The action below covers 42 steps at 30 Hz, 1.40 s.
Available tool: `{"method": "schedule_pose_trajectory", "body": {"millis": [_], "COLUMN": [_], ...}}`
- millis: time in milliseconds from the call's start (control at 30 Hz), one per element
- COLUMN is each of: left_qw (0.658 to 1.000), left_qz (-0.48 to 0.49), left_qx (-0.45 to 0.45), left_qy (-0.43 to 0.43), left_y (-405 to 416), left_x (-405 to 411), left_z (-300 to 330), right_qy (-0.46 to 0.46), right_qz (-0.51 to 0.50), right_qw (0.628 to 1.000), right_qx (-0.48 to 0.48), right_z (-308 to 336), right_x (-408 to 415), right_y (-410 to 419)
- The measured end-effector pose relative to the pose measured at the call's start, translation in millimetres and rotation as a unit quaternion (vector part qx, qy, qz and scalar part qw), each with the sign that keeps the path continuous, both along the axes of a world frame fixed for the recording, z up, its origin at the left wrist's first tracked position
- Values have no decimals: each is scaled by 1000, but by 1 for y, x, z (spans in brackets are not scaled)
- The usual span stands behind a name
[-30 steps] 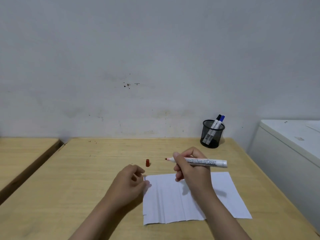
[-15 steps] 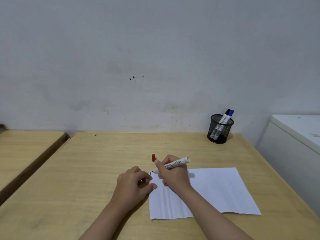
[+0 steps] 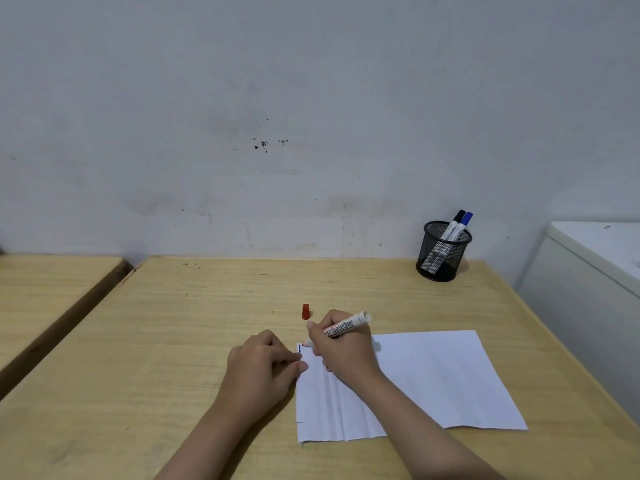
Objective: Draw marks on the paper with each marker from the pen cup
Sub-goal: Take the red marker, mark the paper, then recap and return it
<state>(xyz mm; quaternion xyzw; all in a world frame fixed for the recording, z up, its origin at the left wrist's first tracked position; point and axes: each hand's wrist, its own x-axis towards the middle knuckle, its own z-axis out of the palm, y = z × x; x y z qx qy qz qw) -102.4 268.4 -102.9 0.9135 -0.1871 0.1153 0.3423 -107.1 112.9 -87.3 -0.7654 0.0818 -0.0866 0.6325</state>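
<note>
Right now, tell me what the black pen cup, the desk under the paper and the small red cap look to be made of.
Black mesh pen cup: probably wire metal, matte; the markers' barrels show through its walls.
Pale yellow desk: wood or wood-grain laminate, satin; streaky grain lines show, but which one is unclear.
Small red marker cap: likely moulded plastic, smooth, uniform in colour, standing upright.

Left hand [image 3: 265, 363] rests loosely curled, palm down; right hand [image 3: 341, 348] is fisted in a writing grip.
</note>
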Motion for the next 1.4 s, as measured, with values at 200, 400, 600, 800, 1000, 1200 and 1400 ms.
{"method": "schedule_pose_trajectory", "body": {"millis": [200,400,600,800,1000,1200,1400], "left_qw": [1000,1000,1000,999,993,947,846], "left_qz": [-4,-13,-21,0,-42,-70,-160], "left_qx": [14,11,-17,-45,87,-230,-403], "left_qy": [-17,-25,14,10,71,212,309], "left_y": [0,1,-2,-24,-43,-50,-61], "left_x": [2,3,5,36,65,54,29], "left_z": [-2,-3,5,27,32,50,77], "right_qy": [20,17,-29,-88,-121,-147,-166], "right_qz": [2,-11,-39,-49,-46,-48,-40], "right_qw": [1000,999,989,969,969,972,973], "right_qx": [15,28,139,225,212,176,158], "right_z": [0,0,9,27,37,37,45], "right_x": [3,1,-2,-8,-26,-44,-50], "right_y": [-2,-2,-10,-26,-48,-67,-75]}}
